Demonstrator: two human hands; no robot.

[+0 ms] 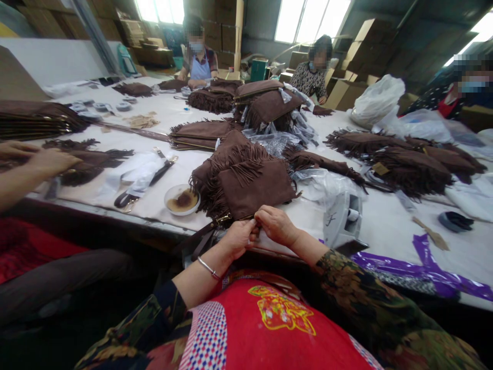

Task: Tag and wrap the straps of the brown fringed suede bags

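Note:
A brown suede fringed bag [254,187] lies at the near edge of the white table [389,226], on top of other bags of the same kind. My left hand [239,238] and my right hand [275,225] meet at the bag's near edge, both pinching it close to a small brass fitting [224,219] where a dark strap [200,241] hangs off the table. A silver bangle sits on my left wrist.
A small dish [182,199] with brown residue stands left of the bag. More fringed bags [400,159], plastic wrap [327,185], purple plastic [427,264] and loose straps [144,182] cover the table. A co-worker's hands [34,159] work at the left; other people sit at the far side.

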